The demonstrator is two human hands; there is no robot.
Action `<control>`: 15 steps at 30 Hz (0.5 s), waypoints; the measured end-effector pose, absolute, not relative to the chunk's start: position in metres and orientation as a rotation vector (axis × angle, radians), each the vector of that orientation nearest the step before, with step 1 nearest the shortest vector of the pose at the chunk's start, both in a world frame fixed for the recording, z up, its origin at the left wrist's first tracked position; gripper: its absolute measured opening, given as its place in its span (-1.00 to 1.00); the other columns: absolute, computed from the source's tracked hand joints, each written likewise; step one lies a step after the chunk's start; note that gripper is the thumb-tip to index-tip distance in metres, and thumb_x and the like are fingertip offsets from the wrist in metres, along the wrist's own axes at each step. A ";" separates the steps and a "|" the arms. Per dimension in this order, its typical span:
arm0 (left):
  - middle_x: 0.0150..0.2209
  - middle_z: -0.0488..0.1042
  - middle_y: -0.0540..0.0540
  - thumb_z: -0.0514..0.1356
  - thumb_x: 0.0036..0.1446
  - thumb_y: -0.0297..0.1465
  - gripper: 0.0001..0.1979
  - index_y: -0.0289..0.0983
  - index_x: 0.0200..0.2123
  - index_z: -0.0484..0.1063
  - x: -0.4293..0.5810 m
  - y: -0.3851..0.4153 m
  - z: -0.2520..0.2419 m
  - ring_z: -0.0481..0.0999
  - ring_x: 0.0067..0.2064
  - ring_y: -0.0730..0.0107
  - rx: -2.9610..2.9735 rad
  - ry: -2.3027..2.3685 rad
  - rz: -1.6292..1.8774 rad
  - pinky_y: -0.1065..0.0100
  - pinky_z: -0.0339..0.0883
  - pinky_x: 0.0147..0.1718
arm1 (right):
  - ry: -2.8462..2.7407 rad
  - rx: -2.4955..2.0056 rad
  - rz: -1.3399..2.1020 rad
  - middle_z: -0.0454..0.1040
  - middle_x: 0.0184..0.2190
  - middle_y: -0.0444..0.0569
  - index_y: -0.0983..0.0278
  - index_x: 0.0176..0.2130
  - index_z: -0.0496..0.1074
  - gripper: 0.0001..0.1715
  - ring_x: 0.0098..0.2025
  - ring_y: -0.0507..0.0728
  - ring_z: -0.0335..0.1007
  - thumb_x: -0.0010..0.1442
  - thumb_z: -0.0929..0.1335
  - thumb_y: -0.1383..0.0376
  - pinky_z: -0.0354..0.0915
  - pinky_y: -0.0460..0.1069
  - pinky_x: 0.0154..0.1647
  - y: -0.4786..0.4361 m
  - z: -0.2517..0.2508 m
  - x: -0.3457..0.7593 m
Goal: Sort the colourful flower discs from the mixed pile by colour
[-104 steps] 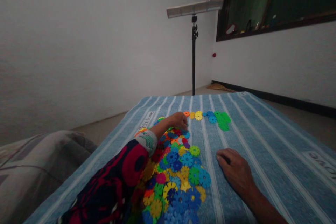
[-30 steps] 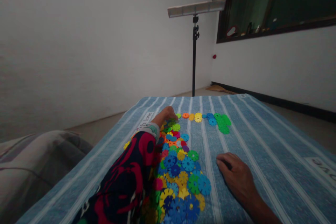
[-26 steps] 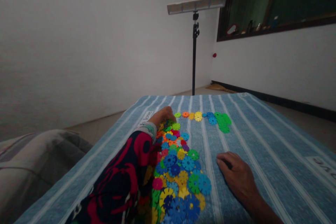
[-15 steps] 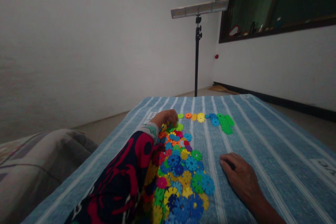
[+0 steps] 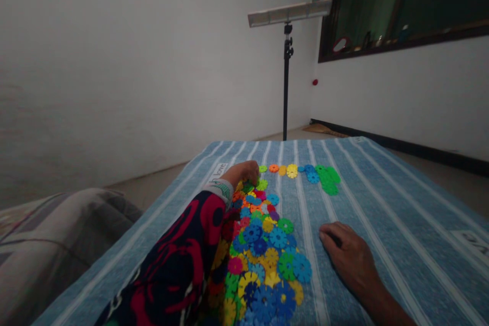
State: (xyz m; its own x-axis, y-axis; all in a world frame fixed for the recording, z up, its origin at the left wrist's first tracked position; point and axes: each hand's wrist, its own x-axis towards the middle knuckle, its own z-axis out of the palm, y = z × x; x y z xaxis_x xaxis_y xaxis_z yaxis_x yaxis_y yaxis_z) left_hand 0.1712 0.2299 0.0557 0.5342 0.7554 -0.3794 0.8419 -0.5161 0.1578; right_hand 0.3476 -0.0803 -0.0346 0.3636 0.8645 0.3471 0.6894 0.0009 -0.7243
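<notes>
My left hand (image 5: 247, 172) reaches to the far end of a long pile of notched plastic discs (image 5: 260, 247) in several colours. Its fingers bend down together among green and yellow discs, and whatever they pinch is hidden. Just beyond its fingertips lies a light green disc (image 5: 263, 168), and another green disc (image 5: 262, 184) sits under the hand's right side. My right hand (image 5: 349, 254) rests on the striped cloth, right of the pile, with its fingers curled in and no disc showing in it.
Along the far side runs a row of sorted discs: orange (image 5: 274, 168), yellow (image 5: 292, 170), blue (image 5: 312, 177) and a green group (image 5: 329, 181). A striped blue cloth (image 5: 401, 224) covers the table. Behind it stands a lamp on a black pole (image 5: 286, 91). Grey fabric (image 5: 80, 234) lies left.
My left hand has shifted very slightly at the far end of the pile, its fingers still down among the discs. The right hand and the disc row look unchanged.
</notes>
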 end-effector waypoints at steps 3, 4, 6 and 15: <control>-0.22 0.54 -0.06 0.28 0.08 -0.31 -0.73 -0.35 -0.17 0.50 0.171 0.226 0.059 0.53 -0.23 0.29 2.478 1.396 -0.410 0.29 0.43 -0.26 | -1.387 -1.743 0.237 0.52 -0.34 -0.03 0.22 -0.37 0.49 -0.72 -0.21 0.17 0.41 0.16 0.24 0.20 0.26 0.05 -0.11 -0.080 -0.036 0.348; -0.31 0.56 -0.03 0.32 0.00 -0.35 -0.75 -0.34 -0.24 0.53 0.172 0.226 0.061 0.53 -0.29 0.31 2.497 1.422 -0.388 0.34 0.41 -0.30 | -1.388 -1.744 0.237 0.52 -0.34 -0.03 0.22 -0.37 0.50 -0.72 -0.21 0.17 0.41 0.17 0.24 0.20 0.26 0.06 -0.11 -0.080 -0.036 0.348; -0.41 0.57 0.00 0.35 -0.13 -0.41 -0.76 -0.32 -0.30 0.57 0.173 0.230 0.063 0.53 -0.33 0.31 2.544 1.475 -0.311 0.42 0.36 -0.36 | -1.388 -1.743 0.237 0.52 -0.34 -0.03 0.22 -0.37 0.50 -0.72 -0.21 0.17 0.41 0.17 0.24 0.20 0.26 0.06 -0.11 -0.080 -0.036 0.348; -0.23 0.58 -0.11 0.31 -0.03 -0.34 -0.73 -0.31 -0.23 0.53 0.202 0.254 0.057 0.54 -0.18 0.26 2.621 1.598 -0.098 0.28 0.38 -0.23 | -1.360 -1.750 0.257 0.53 -0.36 -0.04 0.20 -0.39 0.50 -0.72 -0.23 0.16 0.41 0.16 0.24 0.20 0.27 0.04 -0.14 -0.080 -0.032 0.347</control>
